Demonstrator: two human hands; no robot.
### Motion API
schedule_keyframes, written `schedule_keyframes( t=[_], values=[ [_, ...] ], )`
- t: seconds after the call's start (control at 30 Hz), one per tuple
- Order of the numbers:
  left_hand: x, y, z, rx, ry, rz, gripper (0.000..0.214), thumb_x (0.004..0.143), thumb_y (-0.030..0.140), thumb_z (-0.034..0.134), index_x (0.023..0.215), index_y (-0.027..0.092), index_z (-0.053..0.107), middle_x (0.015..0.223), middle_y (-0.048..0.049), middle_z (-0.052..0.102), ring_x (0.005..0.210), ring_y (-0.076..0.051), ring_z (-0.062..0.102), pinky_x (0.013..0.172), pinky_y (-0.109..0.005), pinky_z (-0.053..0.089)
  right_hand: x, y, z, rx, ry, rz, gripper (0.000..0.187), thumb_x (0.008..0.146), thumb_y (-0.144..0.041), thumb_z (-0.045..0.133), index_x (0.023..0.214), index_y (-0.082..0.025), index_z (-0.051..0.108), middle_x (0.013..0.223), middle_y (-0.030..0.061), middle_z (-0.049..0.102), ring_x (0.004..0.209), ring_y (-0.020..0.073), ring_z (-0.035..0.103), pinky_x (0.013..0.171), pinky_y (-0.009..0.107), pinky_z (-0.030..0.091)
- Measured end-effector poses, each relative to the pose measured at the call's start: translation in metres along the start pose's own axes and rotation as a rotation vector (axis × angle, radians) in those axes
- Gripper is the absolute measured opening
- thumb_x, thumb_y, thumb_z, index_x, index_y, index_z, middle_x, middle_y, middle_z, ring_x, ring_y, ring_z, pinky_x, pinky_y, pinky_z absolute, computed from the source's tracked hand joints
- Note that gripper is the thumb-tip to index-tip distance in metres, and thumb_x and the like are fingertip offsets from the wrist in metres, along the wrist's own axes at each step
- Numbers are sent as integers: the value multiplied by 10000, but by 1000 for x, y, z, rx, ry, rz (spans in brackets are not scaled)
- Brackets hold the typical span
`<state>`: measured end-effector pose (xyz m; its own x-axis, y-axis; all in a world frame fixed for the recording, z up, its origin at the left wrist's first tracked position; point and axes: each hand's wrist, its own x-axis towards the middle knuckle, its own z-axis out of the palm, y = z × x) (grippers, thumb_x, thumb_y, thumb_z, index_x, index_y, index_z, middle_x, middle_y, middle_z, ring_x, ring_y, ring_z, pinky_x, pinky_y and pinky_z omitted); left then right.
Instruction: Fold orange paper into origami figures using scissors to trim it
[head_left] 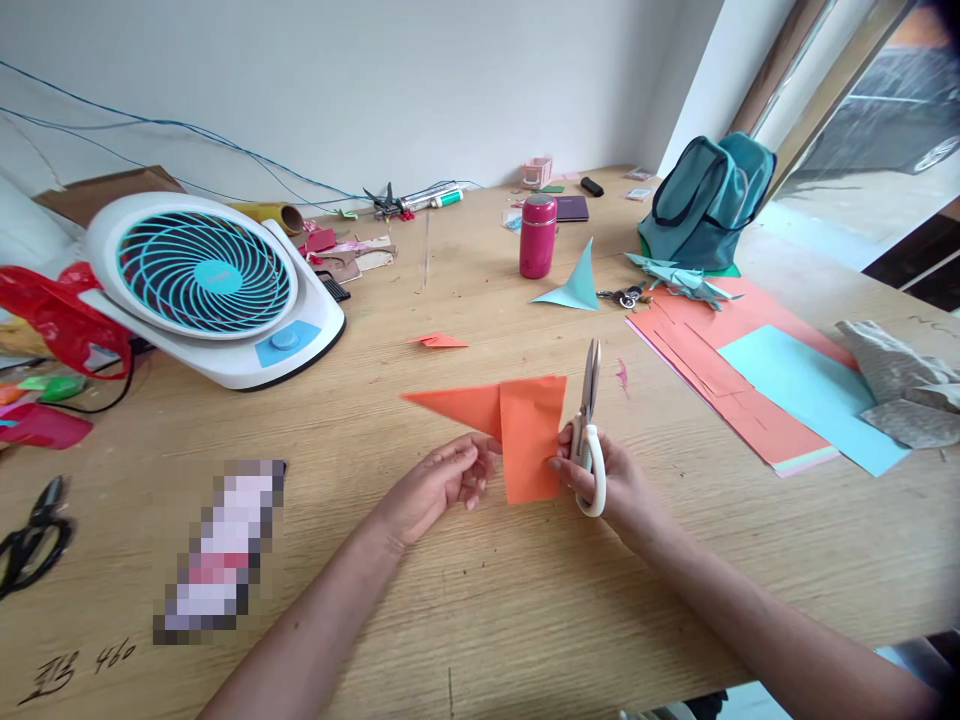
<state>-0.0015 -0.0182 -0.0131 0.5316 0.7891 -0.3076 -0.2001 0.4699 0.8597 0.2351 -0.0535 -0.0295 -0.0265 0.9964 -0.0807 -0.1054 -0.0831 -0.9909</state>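
Observation:
A folded piece of orange paper (531, 440) is held up over the table, with a long point reaching left and a rectangular part hanging on the right. My right hand (611, 480) pinches its right edge between thumb and fingers. The same hand carries white-handled scissors (592, 470), blades pointing up and close together. My left hand (446, 475) is beside the paper's left edge, fingers loosely curled and apart. Its fingertips reach the edge, and whether they touch is unclear. A small folded orange paper piece (439, 341) lies on the table beyond.
A white fan (214, 275) stands left, above black scissors (34, 540). Farther back are a pink flask (538, 236), folded blue paper (571, 285) and keys (626, 297). To the right lie orange sheets (720, 365), a blue sheet (814, 395) and a teal bag (709, 205).

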Motion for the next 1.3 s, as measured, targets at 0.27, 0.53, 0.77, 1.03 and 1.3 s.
schedule_keyframes(
  t=[0.27, 0.53, 0.77, 1.03, 1.3],
  values=[
    [1, -4, 19, 95, -98, 201, 446, 867, 409, 753, 1266, 221, 686, 1307, -113, 682, 1234, -268, 611, 1048, -370, 454, -5, 2, 2, -65, -42, -10, 332, 771, -416, 789, 940, -224, 577, 818, -11, 587, 716, 148, 551, 656, 284, 460],
    [7, -7, 21, -249, 197, 184, 206, 723, 284, 880, 844, 155, 773, 891, -39, 788, 817, -145, 720, 784, -229, 556, -16, -13, 11, -287, -147, -68, 287, 805, -421, 757, 921, -219, 590, 850, 5, 569, 739, 158, 507, 661, 284, 431],
    [9, 20, 5, -610, 456, 179, 190, 994, 182, 543, 974, 151, 730, 934, -48, 782, 827, -130, 745, 796, -234, 604, -24, -14, 2, -96, -579, 2, 558, 954, -715, 425, 1026, -183, 577, 794, 31, 584, 678, 152, 509, 652, 297, 418],
    [6, 35, 0, -734, 604, 220, 317, 1066, 199, 394, 1197, 119, 671, 845, -45, 774, 730, -114, 748, 700, -192, 610, -36, -12, 14, 97, -896, 123, 626, 1003, -689, 310, 1042, -141, 611, 760, 52, 628, 622, 139, 544, 693, 313, 462],
    [7, 30, 3, -763, 620, 233, 303, 1063, 200, 404, 1186, 128, 671, 850, -43, 774, 768, -132, 768, 698, -199, 628, -40, -12, 19, 121, -915, 106, 621, 1020, -650, 322, 1078, -114, 630, 745, 63, 636, 617, 143, 571, 673, 309, 478]
  ],
)
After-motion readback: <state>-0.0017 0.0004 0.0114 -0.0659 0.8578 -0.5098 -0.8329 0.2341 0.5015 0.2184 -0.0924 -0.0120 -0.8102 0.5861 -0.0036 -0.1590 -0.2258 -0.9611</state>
